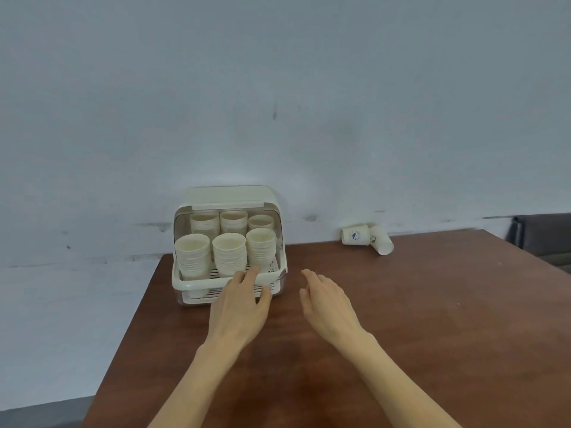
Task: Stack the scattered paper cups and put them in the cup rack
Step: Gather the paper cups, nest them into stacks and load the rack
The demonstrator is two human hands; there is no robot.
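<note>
A cream cup rack (185,284) with its lid raised stands at the table's back left, against the wall. Several stacks of white paper cups (229,253) fill it in two rows. My left hand (239,304) rests at the rack's front rim, fingers spread, holding nothing. My right hand (327,299) hovers just right of the rack, open and empty. Two loose paper cups (367,237) lie on their sides at the far edge of the table, well to the right of both hands.
The brown wooden table (417,319) ends on the left close to the rack and at the back against a grey wall. A dark piece of furniture (543,239) stands beyond the table's far right corner.
</note>
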